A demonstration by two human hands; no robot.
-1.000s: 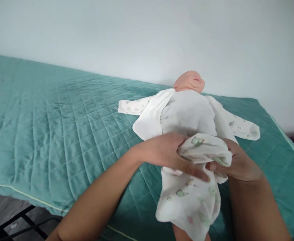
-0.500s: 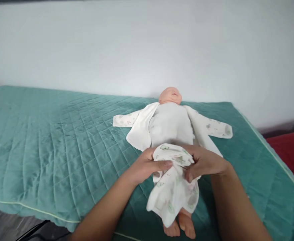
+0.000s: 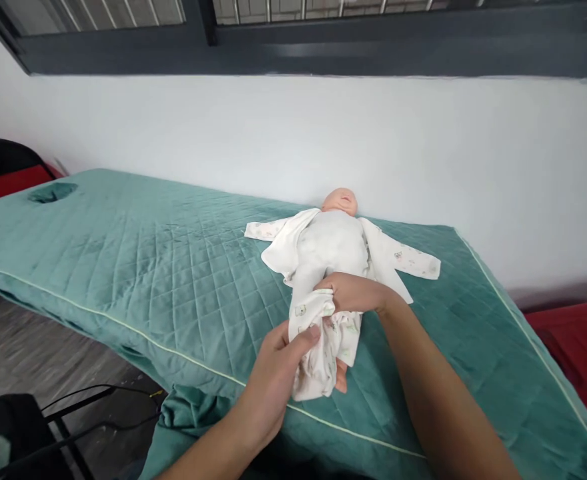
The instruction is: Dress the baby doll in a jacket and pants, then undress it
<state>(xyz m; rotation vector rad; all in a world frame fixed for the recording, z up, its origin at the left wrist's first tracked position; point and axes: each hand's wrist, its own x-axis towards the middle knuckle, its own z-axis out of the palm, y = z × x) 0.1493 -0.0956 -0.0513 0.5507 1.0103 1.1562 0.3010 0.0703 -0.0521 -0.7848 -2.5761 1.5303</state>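
Observation:
A baby doll [image 3: 332,243] lies on its back, head toward the wall, with a white cloth body and a spread-open white baby jacket [image 3: 392,261] under it. Printed white baby pants [image 3: 318,363] are bunched around the doll's legs; one foot [image 3: 341,375] shows below them. My left hand [image 3: 279,373] is closed on the pants at the leg on the left, thumb on top. My right hand [image 3: 354,292] grips the upper edge of the pants near the doll's thigh, its fingertips partly hidden by the fabric.
A green quilted cover [image 3: 173,280] with a face hole [image 3: 52,193] lies over the bed. Behind it stands a white wall [image 3: 293,133] below a dark window frame [image 3: 293,57]. Red chairs [image 3: 581,353] flank the bed. A black cable [image 3: 103,425] hangs at lower left.
My view has tilted up and widened, showing the window. My left hand has moved lower on the pants, while my right hand has shifted toward the doll's upper leg. More of the thigh is visible.

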